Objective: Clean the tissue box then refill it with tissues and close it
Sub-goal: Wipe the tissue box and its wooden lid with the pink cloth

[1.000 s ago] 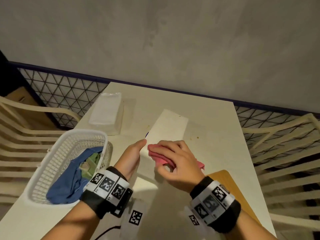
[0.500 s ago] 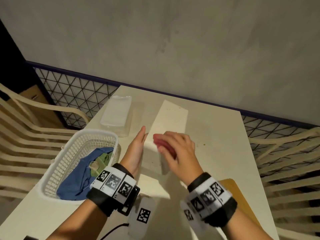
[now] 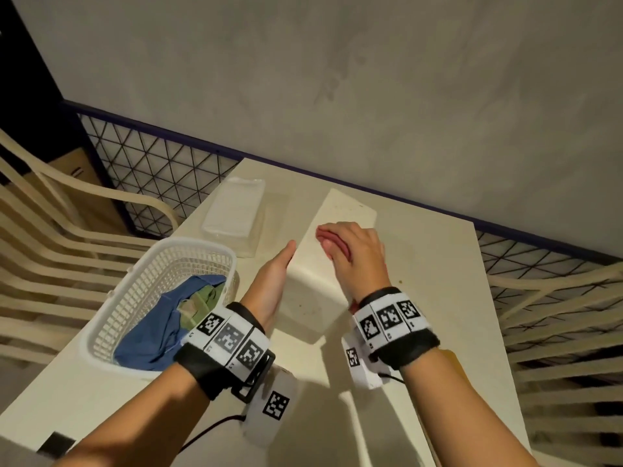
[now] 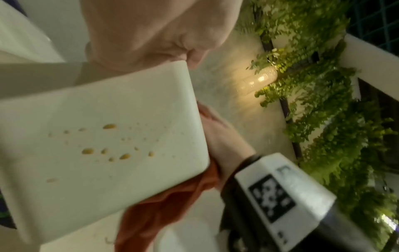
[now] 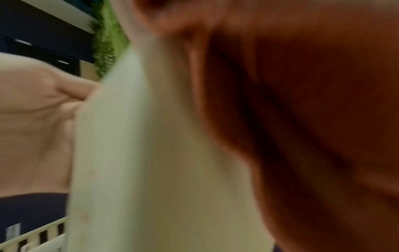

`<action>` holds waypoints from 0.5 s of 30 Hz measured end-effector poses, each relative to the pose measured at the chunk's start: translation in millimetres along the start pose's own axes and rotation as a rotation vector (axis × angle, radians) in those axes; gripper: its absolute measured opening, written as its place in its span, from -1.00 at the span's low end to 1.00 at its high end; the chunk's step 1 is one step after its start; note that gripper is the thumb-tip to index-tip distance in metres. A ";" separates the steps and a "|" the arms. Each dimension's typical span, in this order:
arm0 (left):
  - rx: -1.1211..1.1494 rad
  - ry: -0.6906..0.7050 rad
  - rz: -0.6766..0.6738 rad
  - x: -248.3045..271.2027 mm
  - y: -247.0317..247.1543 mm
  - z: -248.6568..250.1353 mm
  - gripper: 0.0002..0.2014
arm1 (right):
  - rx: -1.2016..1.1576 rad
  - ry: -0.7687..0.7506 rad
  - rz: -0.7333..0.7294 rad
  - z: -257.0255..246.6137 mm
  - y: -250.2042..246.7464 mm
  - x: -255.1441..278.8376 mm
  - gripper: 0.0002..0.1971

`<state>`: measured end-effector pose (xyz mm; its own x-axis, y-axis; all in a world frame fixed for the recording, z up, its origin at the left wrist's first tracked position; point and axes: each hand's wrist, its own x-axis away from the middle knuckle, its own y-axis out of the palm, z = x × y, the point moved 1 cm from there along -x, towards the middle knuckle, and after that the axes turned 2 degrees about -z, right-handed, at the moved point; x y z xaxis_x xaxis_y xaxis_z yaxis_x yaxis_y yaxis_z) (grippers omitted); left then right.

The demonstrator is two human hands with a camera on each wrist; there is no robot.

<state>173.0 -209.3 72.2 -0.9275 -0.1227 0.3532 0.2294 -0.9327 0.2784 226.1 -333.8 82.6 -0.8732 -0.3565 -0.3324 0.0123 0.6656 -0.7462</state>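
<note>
Your right hand [image 3: 357, 254] clutches crumpled red cloth [image 3: 332, 239], pressing it onto top face of long white plastic tissue box [image 3: 347, 210]. Your left hand [image 3: 273, 281], fingers straight, braces box's left side. Box lies on cream table [image 3: 431, 298], directly under both hands. Left wrist view alone shows yellowish droplets [image 4: 108, 127] on box face, cloth [image 4: 162, 209] hanging below box edge. Right wrist view blurred: cloth and box only. Left of your left hand: white lattice basket [image 3: 145, 284] holding blue cloth [image 3: 151, 335]. Beyond it: clear-wrapped white tissue pack [image 3: 236, 210].
</note>
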 end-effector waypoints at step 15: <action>-0.006 0.024 0.004 -5.6 -13.5 -0.9 -0.30 | -0.063 -0.118 -0.010 -15.6 7.5 39.2 -0.67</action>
<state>174.8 -196.4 65.7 -0.9332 -0.1346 0.3333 0.2318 -0.9341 0.2716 184.3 -332.5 72.9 -0.8099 -0.4353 -0.3932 -0.0301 0.7002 -0.7133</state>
